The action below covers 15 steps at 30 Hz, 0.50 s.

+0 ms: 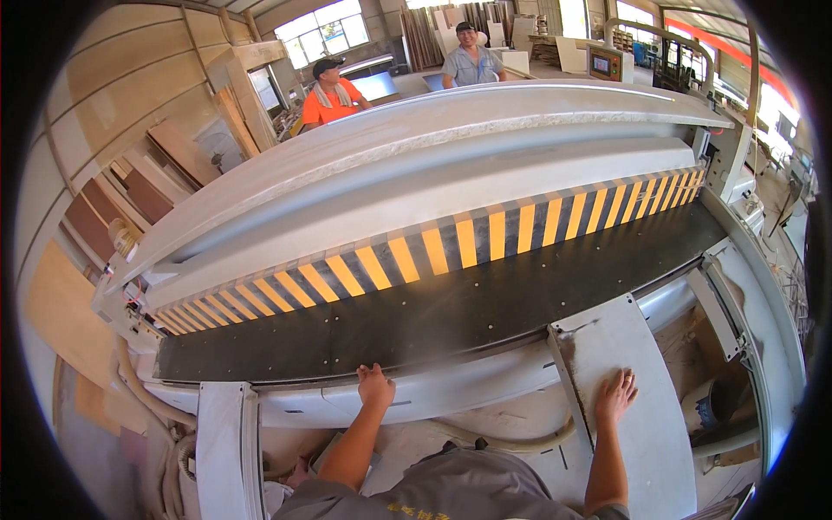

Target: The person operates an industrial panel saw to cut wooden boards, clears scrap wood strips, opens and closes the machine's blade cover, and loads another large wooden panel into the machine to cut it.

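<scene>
My left hand (374,384) is at the front edge of a long black machine bed (416,322), its fingers curled in against that edge. No loose piece shows in it. Farther right, my right hand (616,396) lies on a light grey side table (637,347), palm down with the fingers stretched out. Dark smudges mark this table's left edge. Rows of small pale dots run across the black bed. Behind the bed stretches a yellow-and-black striped guard (464,244), below a wide pale grey machine beam (416,139).
Another grey support table (227,446) stands at the left. A pale hose (511,442) runs under the bed's front. Two people stand behind the machine, one in an orange shirt (328,104), one in grey (472,65). Boards (152,195) lean at the left wall; a control panel (605,64) stands back right.
</scene>
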{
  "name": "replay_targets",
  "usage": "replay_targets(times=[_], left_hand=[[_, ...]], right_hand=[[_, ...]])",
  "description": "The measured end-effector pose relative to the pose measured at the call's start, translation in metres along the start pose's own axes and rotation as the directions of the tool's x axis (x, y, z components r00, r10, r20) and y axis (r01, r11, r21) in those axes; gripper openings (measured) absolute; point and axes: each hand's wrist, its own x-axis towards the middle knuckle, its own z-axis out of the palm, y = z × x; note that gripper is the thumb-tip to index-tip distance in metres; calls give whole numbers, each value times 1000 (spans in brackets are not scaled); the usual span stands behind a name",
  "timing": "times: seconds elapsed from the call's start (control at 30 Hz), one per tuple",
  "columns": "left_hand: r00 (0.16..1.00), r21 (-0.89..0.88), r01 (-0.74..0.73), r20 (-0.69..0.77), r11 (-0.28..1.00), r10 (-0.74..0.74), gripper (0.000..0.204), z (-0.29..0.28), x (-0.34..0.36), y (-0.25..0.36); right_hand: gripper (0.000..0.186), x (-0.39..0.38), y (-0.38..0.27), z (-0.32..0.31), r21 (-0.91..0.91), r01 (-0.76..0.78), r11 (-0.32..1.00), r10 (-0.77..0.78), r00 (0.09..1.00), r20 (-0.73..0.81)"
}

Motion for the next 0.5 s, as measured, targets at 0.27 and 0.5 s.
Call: replay_targets(times=[0.27,0.5], left_hand=[[997,-7,-45,57,999,45,68,-8,4,-10],[993,-17,-111,39,994,112,72,1,4,-23]], right_hand=[[56,-9,-26,-25,-7,-34,999,35,999,29],[57,-6,-23,-19,-2,-56,998,56,998,-5]])
